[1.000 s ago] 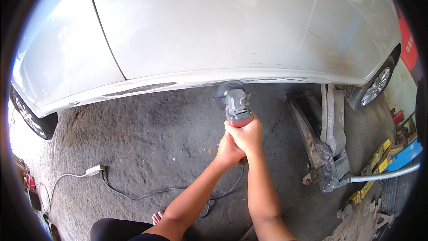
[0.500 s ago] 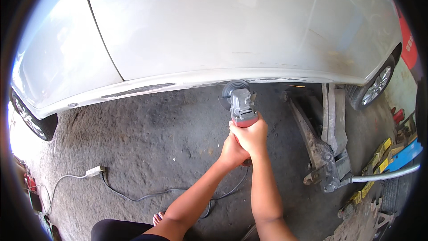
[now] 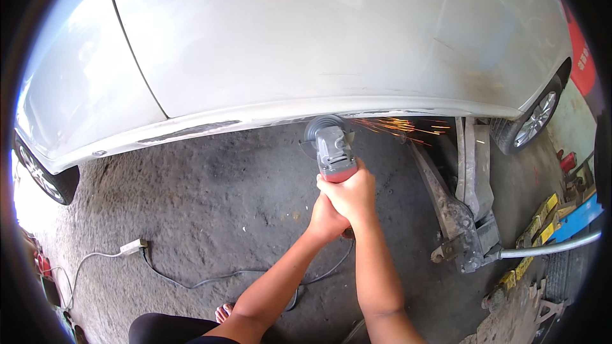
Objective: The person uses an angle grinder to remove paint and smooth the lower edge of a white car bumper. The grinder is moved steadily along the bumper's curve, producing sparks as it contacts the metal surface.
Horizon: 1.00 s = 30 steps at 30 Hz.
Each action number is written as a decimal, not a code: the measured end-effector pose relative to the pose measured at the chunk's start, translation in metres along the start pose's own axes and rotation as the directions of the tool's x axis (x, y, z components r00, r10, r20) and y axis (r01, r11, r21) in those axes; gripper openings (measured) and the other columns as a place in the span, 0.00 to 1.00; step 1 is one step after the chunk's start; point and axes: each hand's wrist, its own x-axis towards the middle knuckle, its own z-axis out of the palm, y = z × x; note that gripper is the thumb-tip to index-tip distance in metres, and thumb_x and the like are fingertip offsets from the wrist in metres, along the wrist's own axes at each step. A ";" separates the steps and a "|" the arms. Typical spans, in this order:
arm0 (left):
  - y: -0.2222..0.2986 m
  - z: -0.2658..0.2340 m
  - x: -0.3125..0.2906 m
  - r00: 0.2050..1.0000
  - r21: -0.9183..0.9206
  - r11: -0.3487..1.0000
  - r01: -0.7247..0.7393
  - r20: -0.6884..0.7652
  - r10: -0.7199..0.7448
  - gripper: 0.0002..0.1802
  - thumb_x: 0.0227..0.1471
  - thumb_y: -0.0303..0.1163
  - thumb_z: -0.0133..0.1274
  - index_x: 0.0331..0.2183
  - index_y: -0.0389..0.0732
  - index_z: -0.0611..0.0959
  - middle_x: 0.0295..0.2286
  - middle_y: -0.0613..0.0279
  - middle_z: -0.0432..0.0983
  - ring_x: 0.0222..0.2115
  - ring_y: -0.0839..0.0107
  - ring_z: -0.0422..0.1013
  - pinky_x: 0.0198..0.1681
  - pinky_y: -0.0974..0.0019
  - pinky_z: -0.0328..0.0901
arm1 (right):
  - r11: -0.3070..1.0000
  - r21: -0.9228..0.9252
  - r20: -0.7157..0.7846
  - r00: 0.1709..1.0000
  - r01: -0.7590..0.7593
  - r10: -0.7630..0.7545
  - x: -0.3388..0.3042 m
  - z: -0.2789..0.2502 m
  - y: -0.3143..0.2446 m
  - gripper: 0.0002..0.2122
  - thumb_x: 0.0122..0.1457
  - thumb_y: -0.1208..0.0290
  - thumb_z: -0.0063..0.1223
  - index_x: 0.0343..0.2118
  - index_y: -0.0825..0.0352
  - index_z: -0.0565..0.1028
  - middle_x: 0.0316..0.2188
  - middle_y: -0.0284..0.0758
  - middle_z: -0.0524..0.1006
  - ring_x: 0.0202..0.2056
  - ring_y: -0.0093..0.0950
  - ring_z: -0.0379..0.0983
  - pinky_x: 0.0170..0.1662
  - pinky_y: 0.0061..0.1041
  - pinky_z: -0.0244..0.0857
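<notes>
Both my hands are wrapped round a red and grey angle grinder (image 3: 334,151). My right hand (image 3: 352,192) grips its body just behind the grey head, and my left hand (image 3: 327,220) holds the rear part below it. The grinder's disc (image 3: 324,126) meets the lower sill (image 3: 280,118) of a silver-white car (image 3: 306,38). Orange sparks (image 3: 398,127) fly to the right along the car's underside. Dark patches of stripped paint show along the sill on both sides of the disc. My hands hide most of the grinder's handle.
A metal floor jack (image 3: 468,210) with a pale handle bar (image 3: 548,250) stands under the car at the right. The power cord (image 3: 191,285) runs over the rough floor to a socket box (image 3: 134,246). Yellow and blue items lie at the far right. My foot (image 3: 224,311) is below.
The grinder and both hands have shifted slightly left along the sill. A single small spark has become a wide spray to the right.
</notes>
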 end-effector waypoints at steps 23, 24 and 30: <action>0.024 -0.007 -0.018 0.975 0.048 0.980 -0.195 -0.101 0.199 0.34 0.48 0.34 0.72 0.54 0.36 0.77 0.46 0.54 0.82 0.45 0.65 0.79 0.45 0.59 0.74 | 0.999 -0.006 0.064 0.997 0.040 -0.040 -0.014 0.005 -0.025 0.25 0.43 0.63 0.78 0.41 0.73 0.79 0.35 0.49 0.86 0.37 0.46 0.86 0.42 0.41 0.79; 0.026 -0.010 -0.020 0.981 0.047 0.984 -0.170 -0.089 0.174 0.34 0.48 0.34 0.72 0.54 0.36 0.77 0.46 0.54 0.82 0.45 0.65 0.79 0.45 0.59 0.74 | 0.999 -0.001 0.065 0.997 0.044 -0.044 -0.014 0.006 -0.025 0.25 0.43 0.63 0.78 0.41 0.73 0.79 0.35 0.49 0.86 0.37 0.46 0.86 0.42 0.41 0.79; 0.029 -0.016 -0.024 0.990 -0.007 0.996 -0.093 -0.109 0.092 0.36 0.48 0.33 0.72 0.56 0.35 0.75 0.46 0.54 0.81 0.45 0.65 0.79 0.46 0.59 0.74 | 0.998 -0.021 0.107 0.993 0.052 -0.049 -0.014 0.012 -0.030 0.27 0.42 0.60 0.77 0.42 0.71 0.79 0.36 0.49 0.86 0.38 0.47 0.85 0.43 0.42 0.78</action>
